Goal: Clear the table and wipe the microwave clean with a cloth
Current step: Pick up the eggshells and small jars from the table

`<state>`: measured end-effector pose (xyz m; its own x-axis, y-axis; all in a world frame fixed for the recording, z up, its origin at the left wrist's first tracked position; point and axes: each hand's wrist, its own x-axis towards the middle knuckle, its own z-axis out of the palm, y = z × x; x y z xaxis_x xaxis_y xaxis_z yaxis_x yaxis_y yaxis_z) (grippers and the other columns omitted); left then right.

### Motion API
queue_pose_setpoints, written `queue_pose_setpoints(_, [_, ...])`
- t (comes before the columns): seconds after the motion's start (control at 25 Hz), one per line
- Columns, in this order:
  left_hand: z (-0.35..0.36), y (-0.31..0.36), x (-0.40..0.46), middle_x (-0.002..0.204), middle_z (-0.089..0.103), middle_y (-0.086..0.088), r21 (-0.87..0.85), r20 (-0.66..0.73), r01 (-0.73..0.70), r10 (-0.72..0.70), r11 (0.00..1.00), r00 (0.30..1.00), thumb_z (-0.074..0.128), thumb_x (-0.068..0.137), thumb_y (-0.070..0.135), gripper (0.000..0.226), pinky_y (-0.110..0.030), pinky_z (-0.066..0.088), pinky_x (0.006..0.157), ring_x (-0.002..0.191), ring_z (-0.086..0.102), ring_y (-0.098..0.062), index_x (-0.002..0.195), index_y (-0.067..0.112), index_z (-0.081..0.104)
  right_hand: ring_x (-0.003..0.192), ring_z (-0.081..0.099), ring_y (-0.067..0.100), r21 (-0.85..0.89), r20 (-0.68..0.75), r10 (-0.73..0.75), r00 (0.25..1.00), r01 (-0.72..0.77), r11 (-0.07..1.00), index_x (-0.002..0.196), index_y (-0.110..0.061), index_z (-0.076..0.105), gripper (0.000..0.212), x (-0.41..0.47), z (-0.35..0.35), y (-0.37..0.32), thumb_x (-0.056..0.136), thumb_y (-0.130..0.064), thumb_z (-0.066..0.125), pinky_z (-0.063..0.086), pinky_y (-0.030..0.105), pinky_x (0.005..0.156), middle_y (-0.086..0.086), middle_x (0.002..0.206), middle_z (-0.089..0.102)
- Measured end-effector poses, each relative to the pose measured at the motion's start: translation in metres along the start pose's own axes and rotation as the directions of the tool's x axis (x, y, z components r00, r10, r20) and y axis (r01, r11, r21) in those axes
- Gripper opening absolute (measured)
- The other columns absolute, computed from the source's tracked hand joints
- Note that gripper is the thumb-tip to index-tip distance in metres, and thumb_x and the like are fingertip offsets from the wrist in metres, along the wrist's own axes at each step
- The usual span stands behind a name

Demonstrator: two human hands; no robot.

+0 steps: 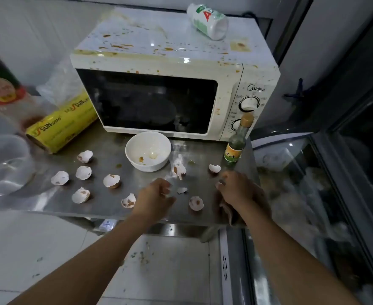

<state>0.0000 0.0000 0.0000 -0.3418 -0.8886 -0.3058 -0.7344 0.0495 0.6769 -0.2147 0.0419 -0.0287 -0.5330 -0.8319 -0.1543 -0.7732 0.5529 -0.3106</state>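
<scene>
The picture is dim, with a cool grey tone. Light seems to come from above: small bright spots shine on the top of the microwave [159, 44], and pale glare streaks lie on the steel table [106, 201] at 9 o'clock. The microwave window is almost black. The glass [295, 164] at 3 o'clock reflects weakly. Shadows under the eggshells [111, 181] are soft and short. The wide lens bends straight lines near the edges. The bottle [0, 82] at 9 o'clock is blurred, and fine details look soft everywhere.
</scene>
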Motion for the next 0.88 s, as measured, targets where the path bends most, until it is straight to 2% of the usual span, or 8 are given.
queue_pose_setpoints(0.16, [0.017,0.004,0.024,0.110,0.063,-0.005,0.023,-0.051,0.000,0.001,1.000,0.999,0.066,0.085,0.017,0.034,-0.020,0.041,0.080,0.092,0.057,-0.014,0.118,0.011,0.058,0.098,0.060,0.025,-0.065,-0.067,-0.003,0.998,-0.002,0.998,0.098,-0.015,0.064,0.016,0.007,0.013,-0.006,0.085,-0.024,0.064,0.048,0.042,0.088,0.007,0.103,0.065])
queue_pose_setpoints(0.28, [0.030,0.006,0.039,0.109,0.066,-0.008,0.090,-0.063,-0.014,0.019,0.996,0.998,0.064,0.086,0.021,0.027,-0.024,0.045,0.082,0.098,0.061,-0.020,0.112,0.011,0.063,0.096,0.060,0.026,-0.047,-0.059,-0.009,0.998,0.006,0.999,0.094,-0.014,0.062,0.011,0.011,0.016,-0.002,0.085,-0.021,0.063,0.046,0.042,0.089,0.006,0.099,0.065])
queue_pose_setpoints(0.4, [0.037,0.004,0.046,0.103,0.064,-0.008,0.131,-0.064,-0.029,0.038,0.991,0.997,0.068,0.083,0.024,0.022,-0.030,0.051,0.080,0.090,0.060,-0.020,0.101,0.012,0.064,0.090,0.061,0.023,0.057,-0.042,-0.011,0.999,0.013,0.998,0.084,-0.014,0.061,0.006,0.010,0.009,-0.001,0.084,-0.018,0.065,0.048,0.039,0.086,0.005,0.092,0.066])
queue_pose_setpoints(0.48, [0.039,0.003,0.048,0.100,0.062,-0.006,0.154,-0.059,-0.042,0.052,0.987,0.997,0.070,0.081,0.025,0.019,-0.030,0.051,0.079,0.086,0.058,-0.019,0.095,0.015,0.062,0.081,0.062,0.020,0.196,-0.063,0.027,0.998,-0.014,0.980,0.077,-0.014,0.061,0.008,0.012,0.001,-0.002,0.083,-0.015,0.067,0.048,0.031,0.073,0.003,0.084,0.067])
queue_pose_setpoints(0.56, [0.040,0.002,0.049,0.095,0.061,-0.004,0.167,-0.060,-0.057,0.068,0.984,0.996,0.070,0.080,0.024,0.015,-0.032,0.052,0.077,0.083,0.057,-0.019,0.088,0.017,0.060,0.073,0.059,0.016,0.322,-0.129,0.072,0.989,-0.026,0.946,0.076,-0.012,0.062,0.009,0.020,-0.006,-0.005,0.081,-0.013,0.069,0.041,0.023,0.061,0.003,0.078,0.064])
queue_pose_setpoints(0.72, [0.039,0.001,0.049,0.089,0.063,-0.003,0.133,-0.061,-0.055,0.063,0.990,0.996,0.068,0.082,0.019,0.008,-0.032,0.052,0.075,0.079,0.058,-0.018,0.083,0.016,0.061,0.079,0.060,0.021,0.419,-0.223,0.126,0.967,-0.022,0.908,0.077,-0.008,0.063,0.007,0.036,-0.005,-0.017,0.082,-0.010,0.067,0.039,0.024,0.065,0.008,0.083,0.066])
queue_pose_setpoints(0.88, [0.031,0.009,0.051,0.090,0.068,-0.007,0.019,-0.166,-0.068,0.070,0.998,0.984,0.063,0.085,0.007,0.005,-0.022,0.043,0.070,0.081,0.059,-0.018,0.088,0.006,0.067,0.085,0.063,0.023,0.388,-0.189,0.109,0.976,-0.028,0.921,0.085,-0.005,0.067,0.005,0.038,0.002,-0.023,0.083,-0.008,0.063,0.044,0.026,0.068,0.011,0.090,0.068])
